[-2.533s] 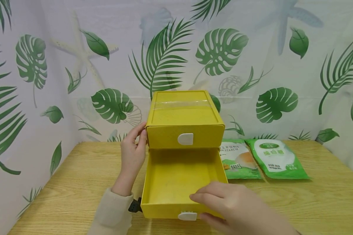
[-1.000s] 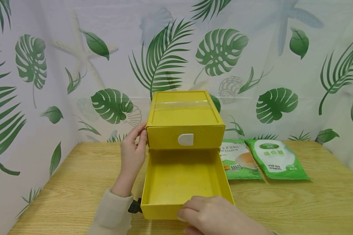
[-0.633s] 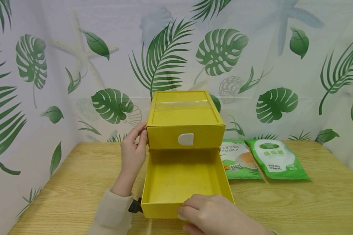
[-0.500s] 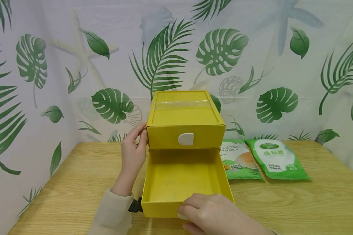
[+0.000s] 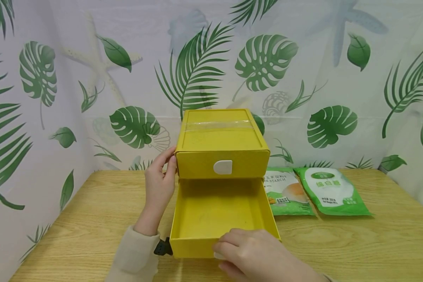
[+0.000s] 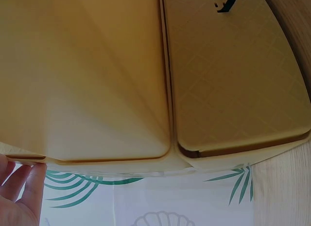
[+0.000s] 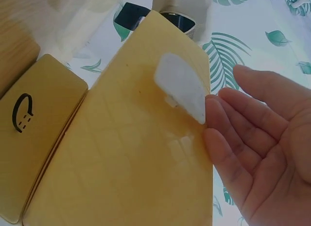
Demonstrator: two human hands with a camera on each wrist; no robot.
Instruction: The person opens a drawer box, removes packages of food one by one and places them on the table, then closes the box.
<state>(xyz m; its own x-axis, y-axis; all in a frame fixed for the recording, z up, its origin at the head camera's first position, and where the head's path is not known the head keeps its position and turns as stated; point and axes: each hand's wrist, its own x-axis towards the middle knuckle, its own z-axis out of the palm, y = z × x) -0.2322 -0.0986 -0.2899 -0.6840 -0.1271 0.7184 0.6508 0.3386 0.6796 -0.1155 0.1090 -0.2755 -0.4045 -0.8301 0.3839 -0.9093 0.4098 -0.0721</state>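
A yellow drawer box (image 5: 223, 131) stands on the table. Its top drawer (image 5: 197, 164), with a white handle, is closed. Below it, a bare-bottomed drawer (image 5: 218, 211) is pulled out. My left hand (image 5: 158, 188) touches the box's left front edge with straightened fingers. At the open drawer's front, my right hand (image 5: 257, 250) rests against the panel by its white handle (image 7: 180, 82). In the right wrist view those fingers touch the panel's edge and the thumb stands apart. A lower drawer front (image 7: 43, 124) carries a black loop handle.
A corn starch bag (image 5: 287, 196) lies right of the box, partly hidden by it. Beside that is a green-and-white sugar bag (image 5: 333, 192). A leaf-patterned cloth (image 5: 211, 70) hangs behind the wooden table (image 5: 338, 246). A black strap-like piece (image 5: 163, 247) shows near the left sleeve.
My right hand came from above the drawer's front edge down to its front panel. The drawer front has since slid slightly inward. My left hand has stayed in place.
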